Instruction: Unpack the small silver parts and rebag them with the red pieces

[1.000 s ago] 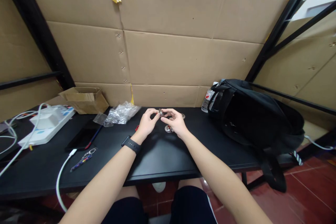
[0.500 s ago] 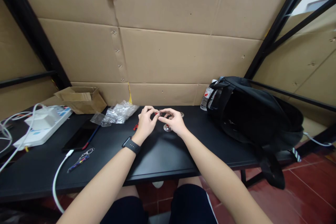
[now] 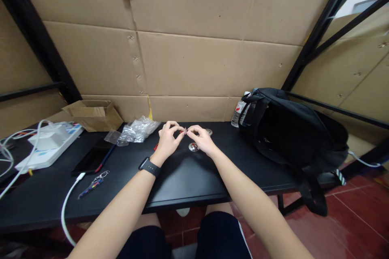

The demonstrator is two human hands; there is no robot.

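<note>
My left hand [image 3: 168, 139], with a black watch [image 3: 149, 166] on its wrist, pinches a small red and silvery piece [image 3: 184, 131] between thumb and fingertips. Against the other side of this piece, the thumb and finger of my right hand [image 3: 203, 141] are closed together. Its exact kind is too small to tell. Just below the right hand lies a clear, shiny round disc [image 3: 193, 147] with a red middle. A similar round disc [image 3: 208, 132] shows partly behind that hand. Something red [image 3: 156, 146] lies beside the left hand, mostly covered by it.
To the left are crumpled clear plastic bags [image 3: 139, 128], a small open cardboard box [image 3: 94, 115], a dark phone [image 3: 89, 158], a pen [image 3: 105, 158], a keychain [image 3: 92, 185] and a white power strip [image 3: 50, 149]. A black backpack [image 3: 294, 129] and water bottle [image 3: 238, 113] stand right.
My right thumb and finger have closed more tightly at the small piece and shifted slightly right. More of the near disc shows. The left hand stays almost in place.
</note>
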